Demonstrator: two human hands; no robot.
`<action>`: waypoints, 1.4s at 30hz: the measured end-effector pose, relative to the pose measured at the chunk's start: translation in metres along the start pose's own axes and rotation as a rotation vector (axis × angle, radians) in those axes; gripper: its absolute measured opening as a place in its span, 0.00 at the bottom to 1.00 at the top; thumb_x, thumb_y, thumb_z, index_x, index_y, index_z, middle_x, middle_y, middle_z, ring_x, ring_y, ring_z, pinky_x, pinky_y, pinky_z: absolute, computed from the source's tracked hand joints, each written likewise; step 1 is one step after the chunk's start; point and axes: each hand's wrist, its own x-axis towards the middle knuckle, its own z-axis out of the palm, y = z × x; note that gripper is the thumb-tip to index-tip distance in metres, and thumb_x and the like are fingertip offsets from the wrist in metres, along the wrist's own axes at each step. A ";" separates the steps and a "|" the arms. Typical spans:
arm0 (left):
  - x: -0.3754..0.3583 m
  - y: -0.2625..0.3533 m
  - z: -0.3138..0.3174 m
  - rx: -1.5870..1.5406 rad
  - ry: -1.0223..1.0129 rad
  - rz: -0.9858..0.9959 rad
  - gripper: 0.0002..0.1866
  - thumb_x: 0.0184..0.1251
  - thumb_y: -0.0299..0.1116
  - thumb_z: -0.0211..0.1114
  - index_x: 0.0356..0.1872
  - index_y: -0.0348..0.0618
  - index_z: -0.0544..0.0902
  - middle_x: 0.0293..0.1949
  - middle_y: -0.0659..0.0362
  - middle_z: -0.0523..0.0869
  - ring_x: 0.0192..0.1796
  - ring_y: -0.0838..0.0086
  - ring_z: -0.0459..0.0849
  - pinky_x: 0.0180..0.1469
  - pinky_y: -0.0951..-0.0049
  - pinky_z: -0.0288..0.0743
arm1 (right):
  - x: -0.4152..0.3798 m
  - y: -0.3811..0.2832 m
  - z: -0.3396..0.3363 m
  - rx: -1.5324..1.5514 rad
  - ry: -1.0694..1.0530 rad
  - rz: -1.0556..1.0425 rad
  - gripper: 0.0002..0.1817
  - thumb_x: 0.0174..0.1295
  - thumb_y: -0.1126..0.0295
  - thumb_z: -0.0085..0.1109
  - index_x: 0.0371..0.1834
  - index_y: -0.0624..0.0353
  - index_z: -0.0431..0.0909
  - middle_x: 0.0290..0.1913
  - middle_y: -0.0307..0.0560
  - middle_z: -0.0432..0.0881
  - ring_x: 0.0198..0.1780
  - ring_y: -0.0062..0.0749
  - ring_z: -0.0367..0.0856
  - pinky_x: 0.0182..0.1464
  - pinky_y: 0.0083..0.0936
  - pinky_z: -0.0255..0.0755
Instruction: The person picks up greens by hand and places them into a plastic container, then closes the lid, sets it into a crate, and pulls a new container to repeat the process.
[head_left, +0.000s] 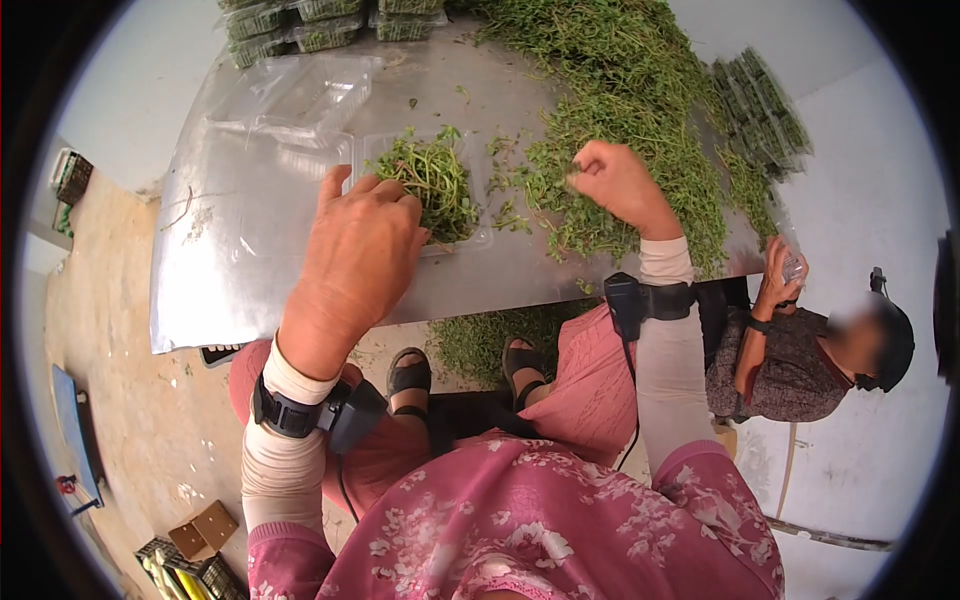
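A clear plastic clamshell box [485, 236] lies unfolded on the metal table, its base filled with leafy green sprigs [440, 185]. My left hand [365, 235] reaches over the left side of the base, back upward. Its fingers curl down into the sprigs, with the outermost one sticking out toward the lid [300, 160]; most fingertips are hidden. To the right, my right hand [622, 185] hovers at the near edge of a large heap of loose greens [630, 100]. Thumb and fingers are pinched together there, slightly blurred, and what lies between them is not clear.
Stacked filled boxes [325, 25] stand at the far left of the metal table [260, 290], with more boxes [760, 110] at the right. An empty clear box [300, 95] sits behind the lid. At the right end, a co-worker [790, 360] holds a clear item. Greens [500, 345] lie beneath the table.
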 end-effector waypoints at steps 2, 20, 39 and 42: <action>0.000 0.000 0.000 -0.002 -0.004 0.002 0.06 0.61 0.32 0.70 0.32 0.41 0.84 0.37 0.55 0.85 0.51 0.60 0.82 0.70 0.53 0.63 | 0.002 -0.009 -0.005 0.148 0.078 -0.008 0.12 0.60 0.66 0.69 0.35 0.65 0.81 0.27 0.38 0.80 0.28 0.20 0.75 0.31 0.25 0.71; 0.002 0.001 -0.001 -0.001 0.055 0.038 0.07 0.61 0.30 0.70 0.37 0.42 0.82 0.37 0.54 0.84 0.48 0.58 0.82 0.68 0.54 0.65 | -0.008 -0.028 -0.009 0.097 -0.032 0.198 0.14 0.66 0.62 0.67 0.38 0.64 0.84 0.29 0.39 0.83 0.27 0.16 0.76 0.28 0.20 0.69; 0.003 0.002 -0.001 -0.022 0.092 0.044 0.06 0.61 0.29 0.69 0.36 0.41 0.80 0.35 0.53 0.84 0.47 0.56 0.83 0.66 0.55 0.67 | -0.010 -0.027 0.013 -0.265 -0.171 0.042 0.11 0.56 0.70 0.69 0.33 0.67 0.80 0.28 0.46 0.82 0.30 0.29 0.79 0.35 0.27 0.75; 0.003 0.003 -0.002 -0.025 0.084 0.040 0.06 0.61 0.29 0.69 0.36 0.41 0.81 0.35 0.53 0.84 0.47 0.56 0.83 0.66 0.55 0.67 | -0.009 -0.021 0.010 -0.205 -0.150 0.030 0.09 0.58 0.71 0.66 0.32 0.67 0.80 0.27 0.45 0.82 0.30 0.27 0.79 0.35 0.27 0.75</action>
